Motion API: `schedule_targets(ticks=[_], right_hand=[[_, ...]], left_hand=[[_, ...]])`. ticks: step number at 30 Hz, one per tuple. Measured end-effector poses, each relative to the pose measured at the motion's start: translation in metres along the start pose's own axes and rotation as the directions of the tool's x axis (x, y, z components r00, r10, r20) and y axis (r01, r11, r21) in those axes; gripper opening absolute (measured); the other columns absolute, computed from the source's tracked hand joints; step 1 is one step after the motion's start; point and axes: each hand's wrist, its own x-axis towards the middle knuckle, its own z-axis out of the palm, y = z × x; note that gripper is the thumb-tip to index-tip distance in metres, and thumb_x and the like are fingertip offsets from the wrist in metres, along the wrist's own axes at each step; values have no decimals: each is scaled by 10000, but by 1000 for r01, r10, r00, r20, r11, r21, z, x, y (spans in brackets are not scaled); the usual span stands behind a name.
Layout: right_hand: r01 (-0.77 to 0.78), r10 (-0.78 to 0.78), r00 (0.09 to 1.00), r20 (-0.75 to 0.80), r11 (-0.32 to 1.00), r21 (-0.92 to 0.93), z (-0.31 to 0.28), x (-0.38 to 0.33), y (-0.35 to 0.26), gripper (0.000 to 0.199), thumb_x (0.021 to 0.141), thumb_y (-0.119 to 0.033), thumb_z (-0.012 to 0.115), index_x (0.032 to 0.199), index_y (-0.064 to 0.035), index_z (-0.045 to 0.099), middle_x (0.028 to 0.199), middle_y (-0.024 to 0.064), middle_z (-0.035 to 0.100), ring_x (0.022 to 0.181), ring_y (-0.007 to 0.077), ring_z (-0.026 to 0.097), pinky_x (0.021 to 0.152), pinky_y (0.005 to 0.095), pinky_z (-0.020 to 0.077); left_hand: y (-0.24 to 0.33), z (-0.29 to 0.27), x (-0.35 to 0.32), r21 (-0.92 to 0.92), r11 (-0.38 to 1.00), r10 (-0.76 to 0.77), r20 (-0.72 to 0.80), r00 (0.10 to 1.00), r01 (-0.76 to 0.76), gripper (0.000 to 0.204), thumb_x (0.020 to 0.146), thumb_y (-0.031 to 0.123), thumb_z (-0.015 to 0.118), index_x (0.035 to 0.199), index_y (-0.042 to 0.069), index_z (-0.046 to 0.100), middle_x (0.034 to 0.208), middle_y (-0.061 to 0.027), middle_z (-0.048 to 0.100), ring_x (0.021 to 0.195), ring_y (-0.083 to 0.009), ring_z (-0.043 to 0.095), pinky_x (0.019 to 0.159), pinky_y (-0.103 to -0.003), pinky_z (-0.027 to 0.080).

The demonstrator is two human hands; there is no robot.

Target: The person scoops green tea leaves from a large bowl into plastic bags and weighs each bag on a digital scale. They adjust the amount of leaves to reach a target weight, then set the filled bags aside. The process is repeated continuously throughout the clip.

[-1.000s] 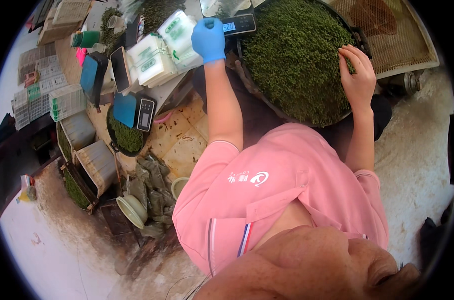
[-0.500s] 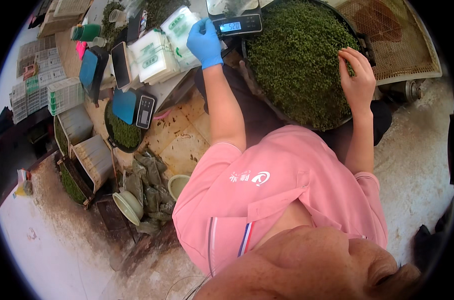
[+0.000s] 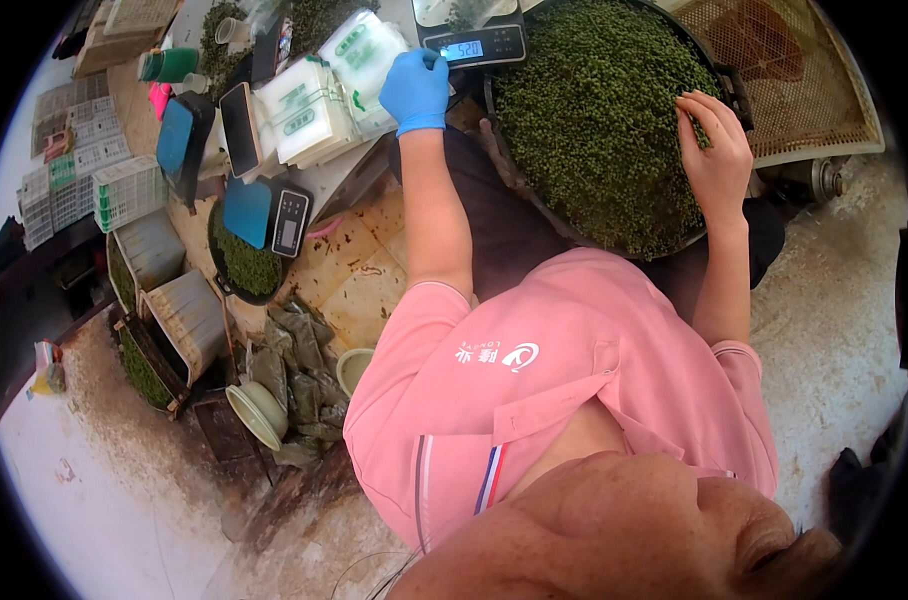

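Observation:
My left hand (image 3: pixel 415 90) wears a blue glove and rests, fingers curled, against the front of a small digital scale (image 3: pixel 474 45) with a lit display. My bare right hand (image 3: pixel 716 150) lies on a mass of small green plants, its fingertips pinched into them. The plants fill a big round black pan (image 3: pixel 574 215) in front of me. A clear bag sits on top of the scale, partly cut off by the frame edge.
Stacked white packets (image 3: pixel 309 105) lie left of the scale. Two more scales with blue tops (image 3: pixel 269 215) and a small bowl of green plants (image 3: pixel 244 265) sit further left, with white crates (image 3: pixel 124 190). A tan mesh basket (image 3: pixel 804 80) stands at the right.
My gloved left hand has shifted from the white packets rightward to the front of the scale. My right hand stays on the green plants.

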Motion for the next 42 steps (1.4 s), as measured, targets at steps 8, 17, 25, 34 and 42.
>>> schedule_targets(ticks=[8,17,25,34,42], right_hand=[[6,-6,1000,8,1000,10,-2,1,-3,134,853,-29,740,984,-53,727,1045,80,736,986,264,700,860,355,558],[0,0,1000,17,1000,-6,-3,-2,0,132,856,-41,740,987,-59,735,1055,82,736,1008,263,697,874,361,557],[-2,2,1000,22,1000,-27,-7,-3,0,139,851,-37,742,987,-61,729,1047,77,736,995,258,697,863,358,557],[1,-1,1000,29,1000,6,1,-3,-5,137,848,-48,747,983,-68,733,1035,73,735,977,256,698,851,354,558],[14,-12,999,45,1000,-25,1,-5,-1,127,851,-66,748,976,-72,732,1024,70,736,971,256,698,841,352,558]], left_hand=[[1,19,12,119,991,70,-29,997,-66,154,792,351,747,839,204,756,865,-45,737,810,-296,712,675,-436,541],[27,7,26,-300,952,-3,-222,975,-65,217,793,356,761,898,169,796,840,-64,756,762,-242,721,695,-376,550],[9,-11,17,-377,924,-74,-337,939,-62,210,807,336,771,932,172,808,821,-60,762,746,-220,726,703,-349,550],[-4,7,3,144,968,208,-15,978,-204,80,824,288,733,837,210,747,815,-60,721,788,-310,710,679,-444,546],[6,0,5,67,981,182,-22,983,-180,121,852,289,689,879,199,764,844,-58,742,756,-306,713,676,-432,549]])
